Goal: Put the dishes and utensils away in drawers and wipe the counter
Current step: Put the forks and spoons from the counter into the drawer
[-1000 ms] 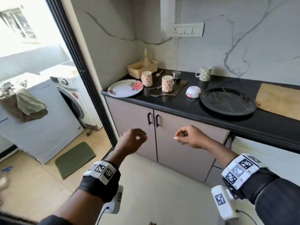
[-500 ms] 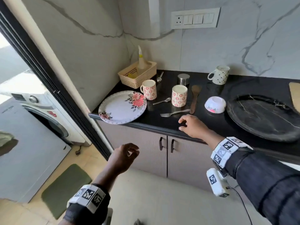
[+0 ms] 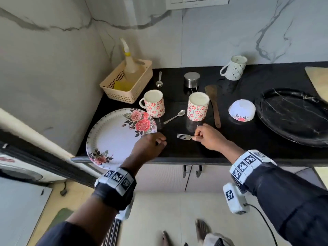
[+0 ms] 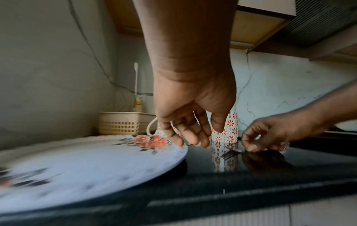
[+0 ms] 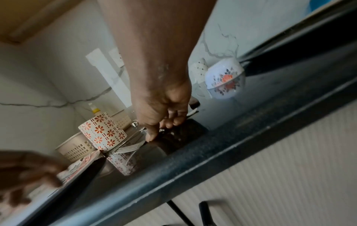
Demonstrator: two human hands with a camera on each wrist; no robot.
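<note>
The right hand pinches the fork handle low over the counter; a shallow pinch could drop it. The left hand, fingers loosely spread, hovers at the plate rim, which overhangs the edge and could tip.

Around the black counter: three mugs, two plates, two spoons, one fork, one upturned bowl, one basket, one wooden spatula, one steel cup.

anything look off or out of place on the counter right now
Two things: the floral plate juts out past the counter front edge at the left corner, so it could tip, and the small floral bowl sits upside down. No spills or damage visible.
</note>
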